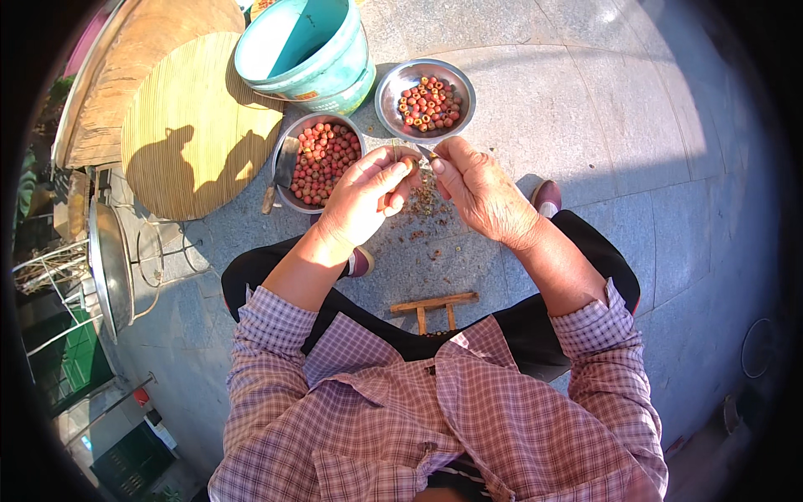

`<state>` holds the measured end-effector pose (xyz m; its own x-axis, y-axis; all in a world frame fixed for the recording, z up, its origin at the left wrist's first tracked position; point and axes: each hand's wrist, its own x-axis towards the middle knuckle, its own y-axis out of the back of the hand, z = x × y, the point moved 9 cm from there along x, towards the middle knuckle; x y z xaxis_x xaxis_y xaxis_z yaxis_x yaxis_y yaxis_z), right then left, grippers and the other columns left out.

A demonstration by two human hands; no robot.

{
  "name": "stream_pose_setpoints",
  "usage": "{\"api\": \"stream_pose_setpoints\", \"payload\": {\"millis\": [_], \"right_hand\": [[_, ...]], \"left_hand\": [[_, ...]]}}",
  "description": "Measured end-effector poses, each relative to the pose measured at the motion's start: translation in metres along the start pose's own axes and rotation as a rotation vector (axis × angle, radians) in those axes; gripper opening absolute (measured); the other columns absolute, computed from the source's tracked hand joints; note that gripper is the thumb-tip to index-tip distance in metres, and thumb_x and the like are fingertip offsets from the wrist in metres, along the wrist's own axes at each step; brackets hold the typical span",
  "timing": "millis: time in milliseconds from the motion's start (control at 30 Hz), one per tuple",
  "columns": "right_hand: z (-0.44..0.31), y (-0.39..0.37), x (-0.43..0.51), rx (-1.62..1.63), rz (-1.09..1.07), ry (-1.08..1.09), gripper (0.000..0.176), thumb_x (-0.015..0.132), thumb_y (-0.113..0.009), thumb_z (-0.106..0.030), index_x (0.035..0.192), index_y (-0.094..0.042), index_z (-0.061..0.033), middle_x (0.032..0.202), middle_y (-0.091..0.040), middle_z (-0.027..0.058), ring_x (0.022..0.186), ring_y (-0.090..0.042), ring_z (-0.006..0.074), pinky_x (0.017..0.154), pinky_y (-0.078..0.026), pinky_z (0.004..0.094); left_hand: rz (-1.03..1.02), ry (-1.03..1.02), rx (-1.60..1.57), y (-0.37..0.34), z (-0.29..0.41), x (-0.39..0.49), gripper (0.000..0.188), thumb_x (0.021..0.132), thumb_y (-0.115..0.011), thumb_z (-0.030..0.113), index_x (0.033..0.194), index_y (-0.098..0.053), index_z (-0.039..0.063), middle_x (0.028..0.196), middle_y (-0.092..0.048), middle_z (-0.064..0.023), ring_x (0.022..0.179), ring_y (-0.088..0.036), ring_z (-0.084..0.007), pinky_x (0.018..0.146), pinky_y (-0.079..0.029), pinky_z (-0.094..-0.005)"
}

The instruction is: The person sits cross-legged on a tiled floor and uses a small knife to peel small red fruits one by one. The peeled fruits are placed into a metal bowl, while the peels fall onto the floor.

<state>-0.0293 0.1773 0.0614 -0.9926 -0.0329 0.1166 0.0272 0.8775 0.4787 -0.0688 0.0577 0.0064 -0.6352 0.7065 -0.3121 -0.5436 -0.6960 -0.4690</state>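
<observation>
Between the fingertips of my left hand (pixel 373 191) is a small red fruit (pixel 409 163), likely a hawthorn, partly hidden by the fingers. My right hand (pixel 483 191) pinches a small pointed metal blade (pixel 427 152) close beside it; its handle is hidden in the grip. Ahead of my left hand stands a metal bowl (pixel 282 196) of whole red fruits (pixel 326 157). A broad-bladed knife (pixel 287 163) with a wooden handle leans across its rim. Another metal bowl (pixel 390 94), beyond both hands, contains cored fruits (pixel 430 103) with holes through them.
Fruit scraps (pixel 426 204) litter the stone paving (pixel 539 113) below my hands. A turquoise bucket (pixel 342 69) stands behind the bowls, with a round slatted mat (pixel 188 94) to its left. A wooden stool part (pixel 434 302) shows between my legs. A metal pan (pixel 111 270) stands farther left.
</observation>
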Motion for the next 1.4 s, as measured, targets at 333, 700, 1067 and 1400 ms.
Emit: {"api": "stream_pose_setpoints", "payload": {"millis": [333,700,1067,1400], "right_hand": [[-0.018,0.015,-0.012,-0.381,-0.015,0.121,0.015,0.090,-0.056,-0.020,0.086,-0.054,-0.0060,0.066,-0.059,0.0171,0.066,-0.061,0.0376,0.057,-0.048,0.0454],[-0.014,0.010,-0.013,-0.412,-0.067,0.115,0.014,0.089,-0.056,-0.022,0.085,-0.055,-0.0078,0.067,-0.059,0.0160,0.067,-0.061,0.0374,0.057,-0.048,0.0470],[-0.009,0.001,-0.017,-0.295,-0.222,0.110,0.017,0.088,-0.056,-0.022,0.084,-0.056,-0.0061,0.074,-0.062,0.0155,0.074,-0.061,0.0381,0.064,-0.048,0.0457],[0.003,-0.015,-0.013,0.183,-0.221,-0.001,0.018,0.089,-0.055,-0.017,0.085,-0.056,0.0005,0.075,-0.058,0.0190,0.075,-0.059,0.0377,0.067,-0.047,0.0417]], "left_hand": [[-0.036,-0.065,0.037,-0.004,0.013,-0.004,0.036,0.094,-0.054,0.023,0.117,-0.051,-0.004,0.091,-0.053,-0.0035,0.076,-0.051,-0.0075,0.058,-0.040,-0.0158],[-0.056,-0.025,0.073,-0.005,0.010,-0.005,0.031,0.095,-0.054,0.019,0.114,-0.053,-0.005,0.086,-0.052,-0.0017,0.071,-0.047,-0.0055,0.055,-0.036,-0.0156],[-0.064,0.088,0.369,-0.007,0.005,-0.008,0.021,0.096,-0.052,0.017,0.106,-0.057,-0.001,0.079,-0.050,0.0042,0.062,-0.043,-0.0011,0.050,-0.031,-0.0124],[-0.062,-0.065,0.026,-0.004,0.005,-0.006,0.024,0.095,-0.054,0.017,0.111,-0.055,-0.001,0.090,-0.055,-0.0023,0.073,-0.046,-0.0052,0.057,-0.036,-0.0161]]}}
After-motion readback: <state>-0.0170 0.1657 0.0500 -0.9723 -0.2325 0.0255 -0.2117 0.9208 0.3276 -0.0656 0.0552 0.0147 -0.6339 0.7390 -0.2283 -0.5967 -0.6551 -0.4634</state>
